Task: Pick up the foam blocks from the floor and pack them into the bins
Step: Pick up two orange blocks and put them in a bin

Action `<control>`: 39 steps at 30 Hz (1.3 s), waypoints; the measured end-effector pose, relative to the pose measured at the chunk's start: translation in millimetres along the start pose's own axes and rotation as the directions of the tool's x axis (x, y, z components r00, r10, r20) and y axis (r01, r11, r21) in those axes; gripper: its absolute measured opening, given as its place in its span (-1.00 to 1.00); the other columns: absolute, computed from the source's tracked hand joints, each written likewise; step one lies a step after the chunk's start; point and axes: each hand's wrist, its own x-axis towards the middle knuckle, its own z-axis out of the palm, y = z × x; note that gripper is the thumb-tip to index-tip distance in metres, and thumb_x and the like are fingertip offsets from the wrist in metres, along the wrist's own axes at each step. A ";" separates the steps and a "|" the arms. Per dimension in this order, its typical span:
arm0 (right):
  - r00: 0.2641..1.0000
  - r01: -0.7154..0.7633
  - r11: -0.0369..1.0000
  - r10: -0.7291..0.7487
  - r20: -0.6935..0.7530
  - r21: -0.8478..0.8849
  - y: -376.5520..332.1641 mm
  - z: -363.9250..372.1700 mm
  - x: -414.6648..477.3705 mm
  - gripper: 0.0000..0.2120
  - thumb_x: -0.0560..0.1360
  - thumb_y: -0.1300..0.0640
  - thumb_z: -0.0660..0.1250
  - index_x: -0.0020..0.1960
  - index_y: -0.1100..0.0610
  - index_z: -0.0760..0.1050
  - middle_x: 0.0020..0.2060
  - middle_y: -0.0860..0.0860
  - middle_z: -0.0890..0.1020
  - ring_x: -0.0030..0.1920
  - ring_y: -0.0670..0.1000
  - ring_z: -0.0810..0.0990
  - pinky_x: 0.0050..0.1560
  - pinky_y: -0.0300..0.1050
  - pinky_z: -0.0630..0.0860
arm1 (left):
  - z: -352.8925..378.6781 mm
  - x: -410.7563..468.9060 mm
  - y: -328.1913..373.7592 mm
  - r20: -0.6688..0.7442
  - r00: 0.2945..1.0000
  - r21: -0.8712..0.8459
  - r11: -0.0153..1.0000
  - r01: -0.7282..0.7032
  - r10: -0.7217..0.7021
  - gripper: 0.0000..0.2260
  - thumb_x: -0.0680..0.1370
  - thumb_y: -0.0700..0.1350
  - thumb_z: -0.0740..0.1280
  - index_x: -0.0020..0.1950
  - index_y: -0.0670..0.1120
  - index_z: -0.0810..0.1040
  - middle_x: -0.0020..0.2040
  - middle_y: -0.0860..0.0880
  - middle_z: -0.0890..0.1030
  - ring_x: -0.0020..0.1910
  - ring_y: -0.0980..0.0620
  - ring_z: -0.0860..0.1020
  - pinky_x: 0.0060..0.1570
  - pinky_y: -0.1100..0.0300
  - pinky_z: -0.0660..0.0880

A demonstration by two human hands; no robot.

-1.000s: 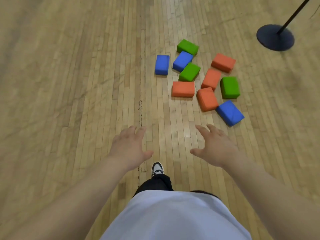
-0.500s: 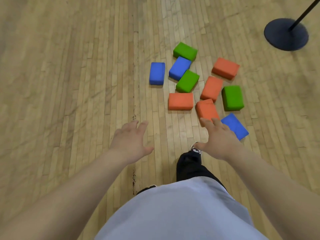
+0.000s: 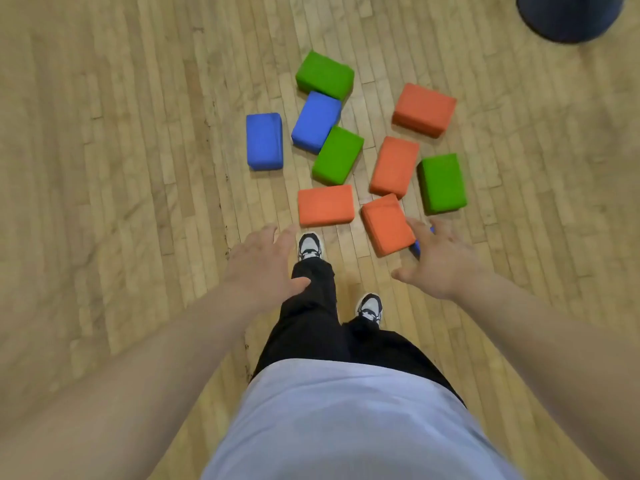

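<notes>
Several foam blocks lie in a loose cluster on the wooden floor point(image 3: 121, 168). Nearest me are two orange blocks point(image 3: 325, 205) point(image 3: 387, 224). Further off lie a green block point(image 3: 442, 183), two more orange blocks point(image 3: 394, 167) point(image 3: 424, 109), two blue blocks point(image 3: 264, 141) point(image 3: 316, 121) and two green blocks point(image 3: 337, 155) point(image 3: 325, 75). My left hand point(image 3: 261, 266) hovers with spread fingers just short of the near orange block and holds nothing. My right hand point(image 3: 440, 259) is spread over a blue block point(image 3: 416, 246), hiding nearly all of it. No bin is in view.
A dark round stand base point(image 3: 568, 15) sits at the top right corner. My two feet in black-and-white shoes point(image 3: 309, 245) point(image 3: 370, 308) stand just in front of the blocks. Bare wooden floor stretches to the left.
I have stepped closer, so the blocks look larger and nearer. Both hands moved forward; my right hand now covers the near blue block. The stand base has slid toward the frame's top edge.
</notes>
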 end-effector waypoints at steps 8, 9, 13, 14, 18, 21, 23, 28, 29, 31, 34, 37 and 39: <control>0.983 -0.170 0.981 0.161 0.085 0.099 0.1 -10.0 127.2 0.05 0.37 -0.38 0.40 0.64 -0.22 -0.15 0.60 0.19 0.04 0.56 0.30 0.11 0.42 0.25 0.36 | -26.0 190.5 3.1 0.125 0.982 0.081 0.985 -0.152 0.141 -0.08 0.48 0.39 0.32 0.66 0.08 -0.08 0.61 -0.14 0.14 0.57 -0.18 0.17 0.46 -0.17 0.28; 0.980 -0.181 0.977 0.171 0.098 0.111 1.6 -8.6 146.7 0.06 0.38 -0.39 0.40 0.64 -0.21 -0.16 0.61 0.20 0.03 0.58 0.29 0.09 0.44 0.25 0.33 | -24.4 214.2 4.1 0.139 0.978 0.093 0.981 -0.167 0.154 -0.08 0.49 0.39 0.32 0.65 0.08 -0.09 0.61 -0.14 0.14 0.56 -0.19 0.18 0.45 -0.18 0.29; 0.963 -0.234 0.966 0.215 0.162 0.111 15.6 16.0 230.9 0.09 0.38 -0.37 0.43 0.64 -0.24 -0.20 0.62 0.21 -0.01 0.60 0.28 0.03 0.46 0.26 0.29 | 3.7 306.1 7.4 0.189 0.963 0.136 0.966 -0.218 0.191 -0.10 0.48 0.38 0.32 0.65 0.07 -0.05 0.57 -0.15 0.20 0.50 -0.22 0.27 0.40 -0.16 0.32; 0.958 -0.246 0.964 0.226 0.176 0.103 21.2 25.7 254.3 0.09 0.37 -0.36 0.44 0.64 -0.25 -0.21 0.62 0.22 -0.01 0.61 0.28 0.03 0.45 0.25 0.30 | 15.9 331.1 8.2 0.190 0.961 0.143 0.962 -0.231 0.202 -0.10 0.47 0.37 0.33 0.64 0.08 -0.03 0.55 -0.15 0.22 0.48 -0.22 0.29 0.38 -0.15 0.33; 0.946 -0.238 0.971 0.223 0.238 0.037 51.8 81.0 349.7 0.09 0.38 -0.34 0.45 0.63 -0.29 -0.23 0.62 0.23 0.01 0.60 0.29 0.06 0.44 0.25 0.31 | 82.7 429.7 7.3 0.209 0.955 0.137 0.961 -0.240 0.209 -0.13 0.44 0.37 0.37 0.62 0.17 0.00 0.52 -0.14 0.24 0.44 -0.23 0.31 0.36 -0.15 0.34; 0.945 -0.190 0.981 0.196 0.261 -0.048 75.7 132.8 426.1 0.10 0.36 -0.40 0.44 0.62 -0.31 -0.24 0.62 0.23 0.04 0.58 0.31 0.10 0.49 0.26 0.25 | 148.8 498.5 3.2 0.217 0.959 0.135 0.967 -0.216 0.184 -0.12 0.45 0.36 0.39 0.62 0.22 -0.02 0.52 -0.14 0.23 0.45 -0.24 0.31 0.38 -0.15 0.33; 0.939 -0.187 0.979 0.202 0.279 -0.079 93.7 169.4 473.1 0.11 0.35 -0.44 0.43 0.61 -0.32 -0.26 0.61 0.23 0.07 0.56 0.32 0.15 0.47 0.28 0.28 | 197.7 542.0 1.6 0.223 0.958 0.158 0.963 -0.216 0.179 -0.10 0.44 0.37 0.39 0.62 0.22 -0.05 0.51 -0.15 0.25 0.44 -0.24 0.31 0.37 -0.16 0.34; 0.929 -0.190 0.981 0.196 0.316 -0.050 122.9 253.2 555.1 0.20 0.32 -0.41 0.49 0.58 -0.35 -0.36 0.62 0.23 -0.08 0.56 0.35 0.13 0.45 0.30 0.31 | 299.9 617.2 -9.3 0.230 0.965 0.196 0.965 -0.173 0.126 0.00 0.42 0.39 0.41 0.64 0.14 -0.12 0.51 -0.20 0.25 0.47 -0.29 0.27 0.41 -0.18 0.30; 0.928 -0.206 0.978 0.199 0.314 -0.009 127.3 267.9 561.3 0.21 0.32 -0.37 0.52 0.57 -0.36 -0.36 0.62 0.23 -0.14 0.56 0.37 0.13 0.44 0.30 0.32 | 314.7 623.1 -10.3 0.224 0.966 0.196 0.966 -0.171 0.126 0.02 0.41 0.40 0.42 0.64 0.13 -0.13 0.50 -0.20 0.26 0.47 -0.29 0.27 0.43 -0.19 0.28; 0.951 -0.209 0.975 0.183 0.249 0.081 133.2 290.2 565.8 0.23 0.30 -0.30 0.58 0.56 -0.40 -0.33 0.60 0.22 -0.14 0.52 0.40 0.18 0.43 0.30 0.35 | 334.2 627.1 -12.8 0.201 0.970 0.207 0.962 -0.177 0.135 0.05 0.38 0.41 0.44 0.63 0.12 -0.14 0.50 -0.21 0.25 0.46 -0.30 0.26 0.43 -0.20 0.27; 0.983 -0.172 0.974 0.159 0.097 0.149 137.9 301.7 560.0 0.27 0.27 -0.26 0.62 0.55 -0.40 -0.32 0.54 0.21 0.08 0.49 0.35 0.24 0.41 0.30 0.37 | 336.1 623.2 -16.0 0.134 0.979 0.241 0.953 -0.184 0.155 0.04 0.34 0.46 0.42 0.61 0.20 -0.11 0.46 -0.18 0.29 0.42 -0.28 0.27 0.35 -0.20 0.27; 0.990 -0.142 0.971 0.140 0.025 0.191 137.8 300.7 549.0 0.33 0.25 -0.23 0.64 0.58 -0.31 -0.36 0.47 0.19 0.27 0.46 0.28 0.27 0.41 0.28 0.35 | 320.5 618.6 -18.7 0.141 0.970 0.207 0.953 -0.223 0.197 -0.03 0.37 0.48 0.38 0.62 0.30 -0.07 0.45 -0.14 0.33 0.39 -0.24 0.28 0.33 -0.17 0.27; 0.988 -0.155 0.955 0.148 0.049 0.251 139.3 303.1 539.9 0.33 0.27 -0.18 0.64 0.61 -0.24 -0.34 0.49 0.13 0.33 0.44 0.27 0.30 0.45 0.20 0.29 | 313.2 614.4 -21.4 0.173 0.960 0.194 0.948 -0.252 0.220 -0.12 0.42 0.45 0.34 0.61 0.35 -0.08 0.46 -0.08 0.37 0.35 -0.21 0.29 0.28 -0.14 0.26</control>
